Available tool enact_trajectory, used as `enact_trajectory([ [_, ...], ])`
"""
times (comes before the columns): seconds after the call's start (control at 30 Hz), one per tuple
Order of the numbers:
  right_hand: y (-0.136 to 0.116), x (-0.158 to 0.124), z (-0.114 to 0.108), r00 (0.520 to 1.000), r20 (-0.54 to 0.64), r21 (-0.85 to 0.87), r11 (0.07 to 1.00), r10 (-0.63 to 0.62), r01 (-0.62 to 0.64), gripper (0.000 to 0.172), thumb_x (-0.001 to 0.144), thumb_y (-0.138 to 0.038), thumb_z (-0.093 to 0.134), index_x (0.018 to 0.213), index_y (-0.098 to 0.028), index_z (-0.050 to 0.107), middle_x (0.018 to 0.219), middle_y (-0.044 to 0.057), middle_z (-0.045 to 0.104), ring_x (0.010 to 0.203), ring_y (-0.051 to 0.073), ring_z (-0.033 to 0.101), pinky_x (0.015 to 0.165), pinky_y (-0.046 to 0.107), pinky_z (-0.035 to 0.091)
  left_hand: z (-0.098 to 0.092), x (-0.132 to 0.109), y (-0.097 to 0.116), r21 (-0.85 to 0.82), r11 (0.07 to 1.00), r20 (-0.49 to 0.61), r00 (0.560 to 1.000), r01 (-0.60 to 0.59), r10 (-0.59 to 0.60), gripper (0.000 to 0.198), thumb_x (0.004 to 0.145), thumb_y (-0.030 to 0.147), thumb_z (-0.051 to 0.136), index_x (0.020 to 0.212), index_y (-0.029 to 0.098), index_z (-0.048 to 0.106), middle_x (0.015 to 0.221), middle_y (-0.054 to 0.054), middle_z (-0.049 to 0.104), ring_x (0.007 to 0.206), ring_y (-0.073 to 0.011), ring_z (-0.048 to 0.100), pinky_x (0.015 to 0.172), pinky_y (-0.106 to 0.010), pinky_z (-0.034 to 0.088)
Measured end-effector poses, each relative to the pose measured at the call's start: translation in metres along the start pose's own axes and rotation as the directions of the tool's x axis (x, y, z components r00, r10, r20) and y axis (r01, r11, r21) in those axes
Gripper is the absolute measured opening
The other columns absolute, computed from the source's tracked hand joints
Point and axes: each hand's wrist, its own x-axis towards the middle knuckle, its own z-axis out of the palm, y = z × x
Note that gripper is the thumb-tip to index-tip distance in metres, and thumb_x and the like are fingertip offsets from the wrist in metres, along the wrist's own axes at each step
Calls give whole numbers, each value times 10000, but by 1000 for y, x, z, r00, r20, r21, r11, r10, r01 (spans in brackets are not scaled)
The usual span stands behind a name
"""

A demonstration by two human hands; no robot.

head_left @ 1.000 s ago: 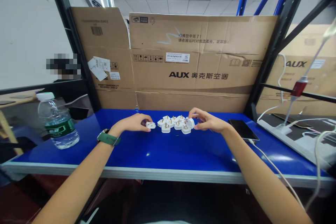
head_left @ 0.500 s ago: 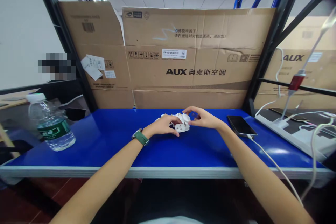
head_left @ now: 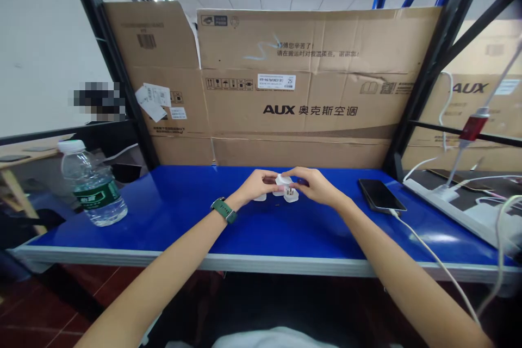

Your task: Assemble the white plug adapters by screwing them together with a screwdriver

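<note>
White, one plug [head_left: 283, 180] was up between both hands, well left of the phone [head_left: 380, 194], above the worktop [head_left: 285, 234]. One second earlier, the left hand [head_left: 255, 187] had been farther from the phone, apart from the cluster with a plug of its own; now it had come in close to the right hand [head_left: 316, 184], the nearer of the two to the phone. The right fingers were nearly together, pinching the plug. The left fingers curled against it, though whether they gripped it could not be told. Phone and bottle [head_left: 100, 196] had stayed put on the worktop.

At least two more plugs showed by the hands: a pin-up plug [head_left: 291, 196] on the phone side and a side plug [head_left: 260, 198] farther from the phone. The hands hid the rest; about ten had shown earlier. One watch [head_left: 224, 210] was on the left wrist. One bottle stood far left of the phone, one large carton [head_left: 310, 87] behind the phone, and one power strip [head_left: 432, 203] lay to the phone's right.
</note>
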Motion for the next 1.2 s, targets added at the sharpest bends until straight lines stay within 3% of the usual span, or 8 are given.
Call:
enact_trajectory([
  [0.2, -5, 2, 0, 996, -88, -71, 997, -22, 16, 402, 931, -387, 686, 1318, -278, 698, 1224, 128, 663, 1084, 276, 654, 940, 405, 520, 7, -4, 9, -16, 999, -135, 990, -33, 31, 521, 732, 496, 843, 1083, 117, 773, 1062, -126, 791, 933, -264, 739, 812, -328, 555],
  [0.3, -7, 1, 1, 996, -87, -110, 994, -6, -3, 325, 967, -316, 628, 1271, -250, 721, 1042, 104, 689, 899, 225, 658, 807, 334, 507, 6, -5, 14, 182, 981, -126, 988, -70, 94, 450, 805, 550, 760, 922, 117, 782, 901, -93, 794, 828, -228, 719, 748, -292, 523],
  [0.43, -11, 1, 6, 998, -57, -149, 988, 36, -45, 290, 988, -235, 548, 1219, -204, 722, 1013, 101, 730, 876, 214, 665, 767, 301, 469, -1, -8, 22, 553, 822, -101, 969, -133, 225, 443, 853, 583, 703, 885, 143, 737, 774, -32, 739, 707, -155, 634, 668, -246, 432],
  [0.53, -13, 1, 7, 997, 53, -47, 998, 51, -48, 274, 998, -238, 529, 1198, -208, 714, 1101, 89, 752, 964, 218, 686, 836, 299, 473, -7, -11, 26, 680, 691, 76, 961, -244, 265, 452, 941, 580, 586, 816, 159, 696, 682, 5, 665, 609, -114, 529, 600, -243, 335],
  [0.63, -13, -1, 6, 972, 217, 77, 991, 89, -108, 288, 991, -268, 553, 1253, -211, 660, 1046, 59, 760, 898, 197, 684, 819, 294, 485, -12, -14, 25, 723, 619, 253, 952, -306, 174, 597, 1022, 558, 434, 613, 164, 621, 527, 6, 558, 504, -102, 442, 571, -279, 269],
  [0.83, -12, -5, 8, 844, 532, 162, 969, 75, -189, 222, 955, -346, 636, 1081, -184, 719, 1007, 51, 745, 866, 179, 657, 765, 276, 490, -17, -15, 20, 800, 559, 172, 976, -218, 134, 716, 1060, 548, 306, 474, 181, 494, 447, -25, 490, 449, -116, 397, 572, -323, 215],
  [1.1, -20, -1, 14, 870, 491, 118, 987, 41, -113, 174, 936, -314, 660, 1020, -206, 768, 1008, 39, 779, 901, 195, 693, 823, 299, 499, -17, -16, 26, 816, 531, 156, 972, -228, 178, 706, 1043, 576, 317, 475, 185, 472, 447, -27, 439, 458, -124, 313, 571, -346, 154],
  [1.2, -14, 1, 17, 939, 338, 41, 995, 71, -90, 154, 947, -244, 636, 1017, -208, 769, 1035, 53, 774, 955, 205, 698, 873, 312, 502, -19, -16, 26, 784, 577, 150, 972, -229, 182, 690, 1041, 533, 353, 469, 176, 498, 442, -26, 456, 450, -110, 331, 559, -336, 178],
])
